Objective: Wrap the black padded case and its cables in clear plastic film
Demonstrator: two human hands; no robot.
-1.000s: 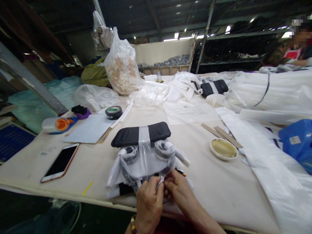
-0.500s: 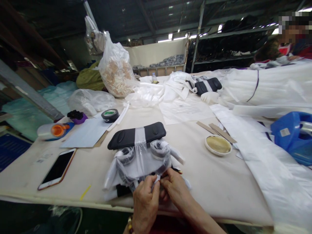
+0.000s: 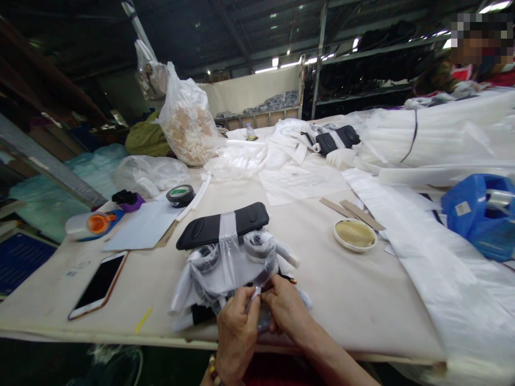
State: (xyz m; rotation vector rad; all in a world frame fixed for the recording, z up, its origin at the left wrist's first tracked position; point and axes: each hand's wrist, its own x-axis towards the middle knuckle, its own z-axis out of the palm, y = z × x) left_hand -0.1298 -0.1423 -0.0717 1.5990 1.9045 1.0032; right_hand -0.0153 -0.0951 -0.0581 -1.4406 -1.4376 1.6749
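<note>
In front of me lies a bundle with a black padded piece [image 3: 251, 217] along its far side. A clear plastic band [image 3: 228, 236] runs over the padded piece. Nearer to me are coiled straps [image 3: 259, 245] wrapped in clear film, with white foam wrapping around the sides. At the bundle's near edge my left hand [image 3: 237, 329] pinches a small white strip [image 3: 256, 292] between thumb and forefinger. My right hand [image 3: 285, 308] is closed right beside it, fingertips against the bundle's front edge. What its fingers grip is hidden.
Left on the table are a phone [image 3: 98, 284], a tape dispenser [image 3: 90, 225], a black tape roll [image 3: 180, 195] and light sheets [image 3: 140, 225]. To the right lie a round dish [image 3: 354, 235], cardboard strips [image 3: 362, 214], white foam sheeting [image 3: 426, 279] and a blue container [image 3: 478, 214]. Another person is far right.
The whole view has shifted slightly. Both hands stay at the bundle's near edge, still pinching, with only slight finger movement. A bit of clear film now shows below the fingertips.
</note>
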